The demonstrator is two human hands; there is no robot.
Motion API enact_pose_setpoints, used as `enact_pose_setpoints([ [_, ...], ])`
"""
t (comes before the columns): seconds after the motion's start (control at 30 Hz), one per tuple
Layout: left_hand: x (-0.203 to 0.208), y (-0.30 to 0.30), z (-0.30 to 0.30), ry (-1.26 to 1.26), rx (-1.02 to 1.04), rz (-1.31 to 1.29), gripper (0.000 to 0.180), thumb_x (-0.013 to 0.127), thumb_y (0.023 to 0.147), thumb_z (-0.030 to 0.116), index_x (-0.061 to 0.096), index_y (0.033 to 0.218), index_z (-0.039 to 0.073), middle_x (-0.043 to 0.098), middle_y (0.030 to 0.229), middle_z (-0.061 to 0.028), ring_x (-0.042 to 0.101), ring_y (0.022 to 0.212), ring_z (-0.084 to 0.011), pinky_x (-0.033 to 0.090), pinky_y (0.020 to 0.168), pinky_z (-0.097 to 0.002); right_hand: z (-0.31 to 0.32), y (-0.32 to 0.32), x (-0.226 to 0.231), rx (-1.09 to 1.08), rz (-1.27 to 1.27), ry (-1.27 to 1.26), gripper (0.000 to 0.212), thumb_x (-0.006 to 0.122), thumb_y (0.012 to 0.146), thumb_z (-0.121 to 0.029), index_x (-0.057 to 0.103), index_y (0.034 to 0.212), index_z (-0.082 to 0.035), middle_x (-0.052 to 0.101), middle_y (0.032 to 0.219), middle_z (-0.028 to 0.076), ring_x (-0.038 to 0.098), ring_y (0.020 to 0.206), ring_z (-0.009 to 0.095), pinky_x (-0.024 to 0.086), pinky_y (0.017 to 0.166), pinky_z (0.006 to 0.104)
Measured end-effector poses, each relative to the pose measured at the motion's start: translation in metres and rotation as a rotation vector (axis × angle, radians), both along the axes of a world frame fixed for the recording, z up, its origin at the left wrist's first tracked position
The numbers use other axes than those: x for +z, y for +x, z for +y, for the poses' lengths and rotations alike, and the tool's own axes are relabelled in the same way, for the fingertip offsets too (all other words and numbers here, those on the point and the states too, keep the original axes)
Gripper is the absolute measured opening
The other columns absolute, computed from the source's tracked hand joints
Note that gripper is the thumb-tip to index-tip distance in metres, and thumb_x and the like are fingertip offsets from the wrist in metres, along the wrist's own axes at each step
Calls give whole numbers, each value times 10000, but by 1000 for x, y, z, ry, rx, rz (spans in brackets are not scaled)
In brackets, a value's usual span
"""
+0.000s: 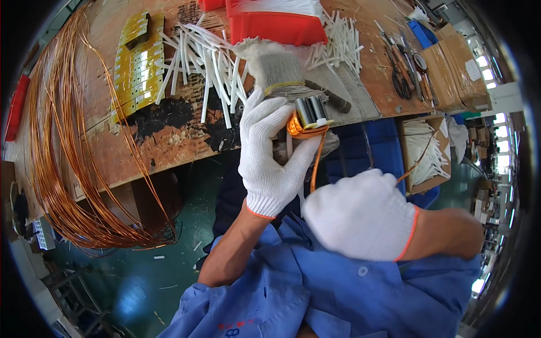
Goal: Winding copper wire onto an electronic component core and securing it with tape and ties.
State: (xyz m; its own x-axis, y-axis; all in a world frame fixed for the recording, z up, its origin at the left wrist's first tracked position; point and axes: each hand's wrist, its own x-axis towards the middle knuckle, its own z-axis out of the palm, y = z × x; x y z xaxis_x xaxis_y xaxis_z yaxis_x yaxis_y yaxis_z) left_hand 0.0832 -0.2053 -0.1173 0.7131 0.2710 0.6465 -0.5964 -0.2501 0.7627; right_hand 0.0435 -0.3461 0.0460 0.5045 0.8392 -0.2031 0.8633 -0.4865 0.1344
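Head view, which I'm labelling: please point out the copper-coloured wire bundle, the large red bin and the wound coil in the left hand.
Copper-coloured wire bundle (53, 169): head view, left-side strands.
Large red bin (276, 29): head view, front wall.
Wound coil (294, 125): head view, orange windings.

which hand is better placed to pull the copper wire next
Probably the right hand: it seems to grip the copper wire running from the coil, while the left hand holds the coil.

On the wooden table (372, 76), a red bin (276, 29) and black-handled scissors (400, 83), a brown cardboard box (453, 70) nearby
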Motion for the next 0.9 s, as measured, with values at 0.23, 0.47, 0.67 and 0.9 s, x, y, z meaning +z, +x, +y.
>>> enact_pose_setpoints([
  [0.23, 5, -4, 6, 7, -25, 73, 495, 935, 815, 14, 736, 1265, -36, 686, 1421, -202, 624, 1409, -348, 466, 1208, -456, -84, -10, -19, -266, -53, 240, 156, 770, 935, -161, 644, 863, -105, 573, 653, 33, 653, 561, 237, 473, 501, 389],
  [0.47, 6, -8, 0, -200, -72, 192, 490, 976, 798, 42, 757, 1232, -22, 720, 1389, -176, 613, 1443, -361, 485, 1195, -440, -67, -37, 7, -300, 38, 567, 91, 828, 897, -95, 760, 947, -63, 698, 904, 61, 703, 723, 260, 523, 587, 391],
  [0.67, 4, -8, 0, -270, -80, 203, 483, 982, 804, 44, 772, 1234, -24, 740, 1373, -173, 641, 1418, -331, 496, 1187, -433, -81, -37, -10, -451, 235, 708, 46, 795, 930, -97, 764, 948, -67, 708, 904, 91, 721, 695, 278, 553, 578, 398],
  [0.9, 10, -13, 8, 117, 24, 142, 505, 971, 810, 49, 758, 1259, -39, 732, 1368, -210, 644, 1400, -387, 474, 1218, -477, -4, -59, -25, -186, -41, 416, 128, 752, 848, -164, 643, 865, -98, 500, 635, 6, 616, 516, 185, 427, 450, 375],
])
